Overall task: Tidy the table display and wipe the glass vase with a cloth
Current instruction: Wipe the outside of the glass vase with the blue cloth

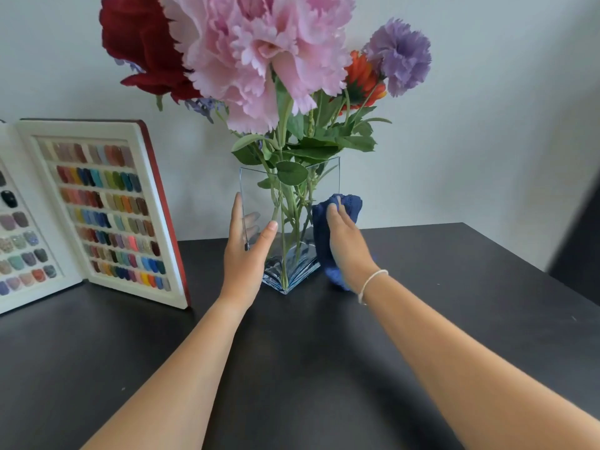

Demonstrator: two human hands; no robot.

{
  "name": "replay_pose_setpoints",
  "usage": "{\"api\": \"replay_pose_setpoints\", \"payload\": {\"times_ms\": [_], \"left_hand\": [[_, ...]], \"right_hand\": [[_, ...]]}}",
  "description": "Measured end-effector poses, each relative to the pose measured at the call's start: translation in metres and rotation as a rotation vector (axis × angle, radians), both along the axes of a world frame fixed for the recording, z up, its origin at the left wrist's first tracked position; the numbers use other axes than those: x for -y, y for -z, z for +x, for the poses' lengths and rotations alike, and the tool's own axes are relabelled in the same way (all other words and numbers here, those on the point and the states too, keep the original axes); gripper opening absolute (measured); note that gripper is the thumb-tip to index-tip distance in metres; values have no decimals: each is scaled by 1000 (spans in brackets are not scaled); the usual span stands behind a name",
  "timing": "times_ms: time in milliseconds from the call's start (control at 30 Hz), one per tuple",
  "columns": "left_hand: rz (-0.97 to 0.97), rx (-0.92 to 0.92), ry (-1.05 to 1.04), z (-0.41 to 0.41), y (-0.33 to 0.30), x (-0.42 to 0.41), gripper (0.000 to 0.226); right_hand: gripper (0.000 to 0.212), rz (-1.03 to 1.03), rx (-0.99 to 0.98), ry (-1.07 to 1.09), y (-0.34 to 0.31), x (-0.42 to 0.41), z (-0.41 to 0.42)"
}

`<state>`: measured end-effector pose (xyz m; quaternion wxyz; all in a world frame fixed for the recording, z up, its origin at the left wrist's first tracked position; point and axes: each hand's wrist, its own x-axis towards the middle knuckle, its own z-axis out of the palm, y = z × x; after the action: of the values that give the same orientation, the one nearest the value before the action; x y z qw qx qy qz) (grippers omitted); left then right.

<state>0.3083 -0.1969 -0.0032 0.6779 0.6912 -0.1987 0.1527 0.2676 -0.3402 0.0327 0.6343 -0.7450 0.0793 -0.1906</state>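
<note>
A clear square glass vase (259,193) stands on the dark table (308,368), one corner turned toward me. It holds artificial flowers (256,56) in pink, dark red, orange and purple, with green stems. My left hand (245,254) wraps the vase's left edge, thumb on the near face and fingers behind the glass. My right hand (345,238) presses a dark blue cloth (349,206) flat against the vase's right face. The cloth hangs down to the table beside the vase's base.
An open white display book of coloured nail samples (107,209) with a red cover stands at the left, close to the vase. A pale wall runs behind the table. A dark object (581,235) stands past the table's right edge.
</note>
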Motion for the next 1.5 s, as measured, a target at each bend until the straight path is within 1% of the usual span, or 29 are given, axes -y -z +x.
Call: {"api": "replay_pose_setpoints", "payload": {"times_ms": [67, 100, 133, 167, 267, 300, 400, 500, 567, 700, 800, 900, 967, 1033, 1100, 1200, 1267, 1333, 1400, 1500], "left_hand": [[5, 3, -2, 1, 1, 0, 72], [7, 6, -4, 1, 1, 1, 72], [7, 9, -7, 1, 2, 1, 72], [6, 13, -9, 1, 2, 2, 72], [-1, 29, -5, 2, 2, 2, 73], [-6, 33, -1, 2, 1, 2, 72], [-20, 44, 11, 1, 2, 1, 72], [-16, 53, 18, 2, 2, 1, 71], [-7, 65, 18, 4, 2, 1, 71], [-2, 64, 2, 5, 4, 1, 72], [-3, 62, -4, 4, 3, 2, 73], [-2, 57, -7, 3, 3, 1, 72], [12, 58, -9, 2, 2, 1, 72], [14, 52, -5, 2, 2, 0, 72], [3, 45, -1, 3, 2, 0, 72], [-13, 47, 3, 4, 3, 0, 72], [-15, 49, 4, 4, 4, 0, 72], [-15, 51, 2, 5, 5, 0, 72], [-11, 51, 2, 5, 5, 0, 72], [-18, 53, 6, 6, 5, 0, 72]], "right_hand": [[52, 168, -11, -52, 8, 0, 4], [50, 255, -10, -55, 11, 4, 6], [47, 299, 6, -61, 16, 9, 8], [45, 268, 26, -60, 20, 11, 9], [45, 55, 106, 4, 28, 11, 16], [46, 35, 130, 32, 28, 10, 20], [54, 71, 111, 85, 23, 12, 33], [56, 143, 64, -1, 26, 19, 42], [53, 140, 10, -55, 30, 25, 45], [38, -30, -36, -48, 30, 34, 40], [35, -195, -67, -37, 32, 41, 34], [40, -401, -160, -39, 37, 47, 30], [46, -536, -185, -31, 40, 49, 29], [51, -620, -200, -29, 41, 50, 28], [57, -648, -211, -47, 42, 53, 29], [72, -582, -240, -117, 43, 60, 29], [75, -489, -242, -162, 44, 63, 28], [75, -382, -197, -149, 46, 62, 28], [74, -299, -146, -77, 47, 57, 30], [62, -296, -107, -1, 48, 50, 32]]}}
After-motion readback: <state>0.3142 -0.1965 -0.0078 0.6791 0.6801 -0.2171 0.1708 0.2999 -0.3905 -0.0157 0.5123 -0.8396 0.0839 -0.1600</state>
